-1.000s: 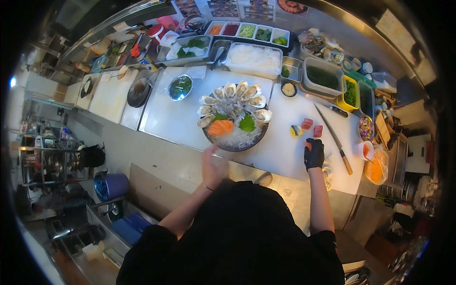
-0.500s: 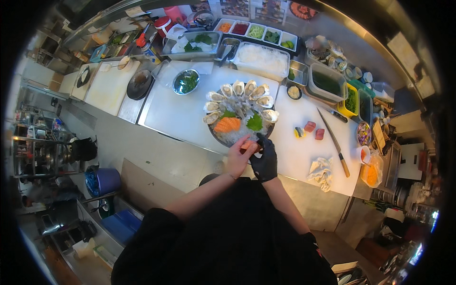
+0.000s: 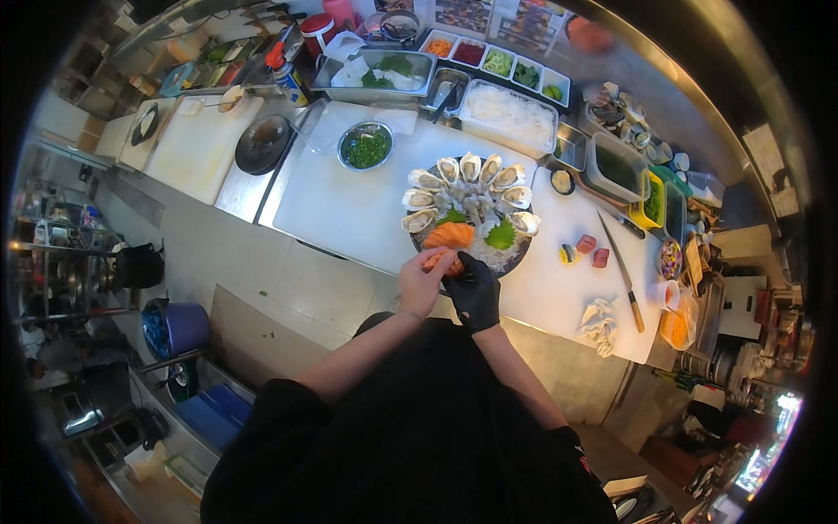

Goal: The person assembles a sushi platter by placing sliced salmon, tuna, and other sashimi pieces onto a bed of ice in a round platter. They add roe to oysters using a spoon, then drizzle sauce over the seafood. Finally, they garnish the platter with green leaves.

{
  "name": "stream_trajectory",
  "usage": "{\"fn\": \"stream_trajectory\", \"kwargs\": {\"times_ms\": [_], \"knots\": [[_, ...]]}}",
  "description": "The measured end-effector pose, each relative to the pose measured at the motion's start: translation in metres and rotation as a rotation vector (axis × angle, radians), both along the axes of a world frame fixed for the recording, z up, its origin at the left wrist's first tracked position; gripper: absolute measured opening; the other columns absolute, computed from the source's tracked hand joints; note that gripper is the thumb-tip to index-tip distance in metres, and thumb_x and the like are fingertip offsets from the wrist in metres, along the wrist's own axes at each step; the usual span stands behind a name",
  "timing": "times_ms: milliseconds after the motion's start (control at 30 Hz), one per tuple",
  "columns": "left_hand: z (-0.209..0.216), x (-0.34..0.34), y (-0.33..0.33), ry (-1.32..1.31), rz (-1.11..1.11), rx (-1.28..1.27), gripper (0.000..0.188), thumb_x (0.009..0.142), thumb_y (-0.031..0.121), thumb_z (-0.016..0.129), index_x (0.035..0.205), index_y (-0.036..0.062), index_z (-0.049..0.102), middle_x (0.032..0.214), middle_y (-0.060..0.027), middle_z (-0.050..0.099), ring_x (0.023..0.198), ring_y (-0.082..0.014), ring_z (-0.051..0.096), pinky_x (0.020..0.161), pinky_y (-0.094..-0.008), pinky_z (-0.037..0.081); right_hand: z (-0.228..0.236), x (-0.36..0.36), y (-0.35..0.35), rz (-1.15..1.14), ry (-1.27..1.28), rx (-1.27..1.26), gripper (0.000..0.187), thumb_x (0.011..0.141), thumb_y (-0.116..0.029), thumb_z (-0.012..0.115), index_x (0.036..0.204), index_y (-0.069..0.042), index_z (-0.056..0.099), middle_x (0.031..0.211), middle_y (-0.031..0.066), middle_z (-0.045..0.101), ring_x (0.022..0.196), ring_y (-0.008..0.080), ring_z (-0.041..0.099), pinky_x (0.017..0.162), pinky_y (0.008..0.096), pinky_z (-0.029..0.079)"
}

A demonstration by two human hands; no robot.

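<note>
My bare left hand and black-gloved right hand meet at the near edge of a round dark platter. Pinched between their fingers is a piece of orange salmon, partly covered by them. Just beyond it, sliced salmon lies on the platter. Crushed ice fills the front right, beside a green leaf. Opened oysters ring the far rim in an arc. Inside that arc sit pale, greyish raw shrimp-like pieces.
Right of the platter, a long knife, red fish blocks and a crumpled cloth lie on the white board. A bowl of chopped greens stands left. Behind are a tub of white shreds and a garnish tray.
The whole view has shifted, so the platter appears farther right. Relative to it, both hands have moved left, from before the ice to before the salmon slices, still holding the salmon piece.
</note>
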State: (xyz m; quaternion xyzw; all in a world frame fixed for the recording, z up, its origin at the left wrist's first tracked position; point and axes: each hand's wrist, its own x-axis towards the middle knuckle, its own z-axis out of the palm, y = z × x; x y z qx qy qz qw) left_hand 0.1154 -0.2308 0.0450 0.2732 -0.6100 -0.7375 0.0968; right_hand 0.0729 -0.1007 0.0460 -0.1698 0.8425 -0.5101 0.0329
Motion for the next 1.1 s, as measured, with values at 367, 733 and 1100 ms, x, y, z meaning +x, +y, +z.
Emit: {"fn": "stream_trajectory", "kwargs": {"times_ms": [367,733,1100], "knots": [[-0.009,0.011,0.000,0.107,-0.035,-0.051,0.044,0.109,0.024,0.071,0.142,-0.0038,0.067,0.116,-0.0054,0.078,0.102,-0.0090,0.069,0.087,-0.0236,0.057,0.002,0.003,-0.003,-0.062,-0.141,-0.009,0.058,0.085,-0.015,0.089,0.137,0.000,0.068,0.115,0.0183,0.079,0.100,0.0274,0.079,0.085,0.0376,0.063],[0.006,-0.003,-0.026,0.168,-0.109,-0.999,0.043,0.088,0.010,0.083,0.129,0.0096,0.071,0.111,-0.0098,0.064,0.104,-0.0289,0.062,0.084,-0.0408,0.055,-0.014,-0.028,0.002,-0.044,0.373,0.201,0.045,0.085,-0.030,0.083,0.123,-0.011,0.069,0.108,0.0128,0.074,0.100,0.0345,0.070,0.085,0.0459,0.058],[-0.009,-0.023,-0.022,0.211,0.009,-0.743,0.023,0.090,0.011,0.086,0.107,0.0033,0.072,0.093,-0.0082,0.069,0.075,-0.0196,0.062,0.071,-0.0341,0.053,-0.001,-0.035,0.024,-0.022,0.333,0.149,0.025,0.087,-0.015,0.080,0.111,-0.010,0.075,0.107,0.0134,0.073,0.102,0.0373,0.070,0.086,0.0462,0.058]]}}
